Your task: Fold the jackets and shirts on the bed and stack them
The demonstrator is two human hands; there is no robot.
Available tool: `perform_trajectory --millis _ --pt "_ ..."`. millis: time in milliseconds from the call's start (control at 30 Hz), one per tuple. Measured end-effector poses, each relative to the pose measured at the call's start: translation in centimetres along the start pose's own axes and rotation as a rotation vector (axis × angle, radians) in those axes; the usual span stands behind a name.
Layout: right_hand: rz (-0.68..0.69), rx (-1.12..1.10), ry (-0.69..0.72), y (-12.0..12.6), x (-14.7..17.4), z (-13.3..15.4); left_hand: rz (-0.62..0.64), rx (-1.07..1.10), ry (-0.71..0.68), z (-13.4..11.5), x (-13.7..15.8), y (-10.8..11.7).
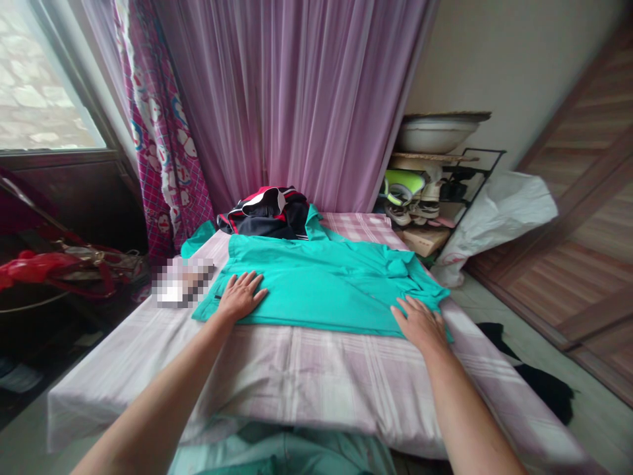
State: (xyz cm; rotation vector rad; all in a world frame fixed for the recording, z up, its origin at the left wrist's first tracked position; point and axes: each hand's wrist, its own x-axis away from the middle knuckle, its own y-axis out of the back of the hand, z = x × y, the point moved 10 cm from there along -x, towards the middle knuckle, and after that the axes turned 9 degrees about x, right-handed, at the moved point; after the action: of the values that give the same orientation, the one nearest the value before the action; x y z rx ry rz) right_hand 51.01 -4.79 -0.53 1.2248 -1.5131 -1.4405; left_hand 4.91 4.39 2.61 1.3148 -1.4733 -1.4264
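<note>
A teal garment (316,284) lies across the table, laid out long from left to right with its near edge fairly straight. Its right end and far side are rumpled, and whether it is a shirt or something else I cannot tell. My left hand (241,295) rests flat on its left part, fingers spread. On the near right corner lies my right hand (420,321), palm down with the fingers apart. Behind the garment sits a heap of dark clothing (271,212) with red and white trim, with more teal cloth beside it.
A pale checked cloth (297,376) covers the table. A blurred-out item (180,284) lies near its left edge. At the back right stands a rack with shoes (418,210) and a white basin (438,135), beside a white sack (509,208). Purple curtains (297,99) hang behind.
</note>
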Motion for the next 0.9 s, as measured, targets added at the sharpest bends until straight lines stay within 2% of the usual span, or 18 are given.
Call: perform_trajectory --millis 533,900 --pt "0.032 -0.032 -0.017 0.73 0.44 0.26 -0.015 -0.041 -0.013 0.40 -0.30 -0.29" --pt "-0.021 0.003 -0.016 0.93 0.56 0.46 -0.019 -0.003 0.000 0.42 -0.19 -0.29"
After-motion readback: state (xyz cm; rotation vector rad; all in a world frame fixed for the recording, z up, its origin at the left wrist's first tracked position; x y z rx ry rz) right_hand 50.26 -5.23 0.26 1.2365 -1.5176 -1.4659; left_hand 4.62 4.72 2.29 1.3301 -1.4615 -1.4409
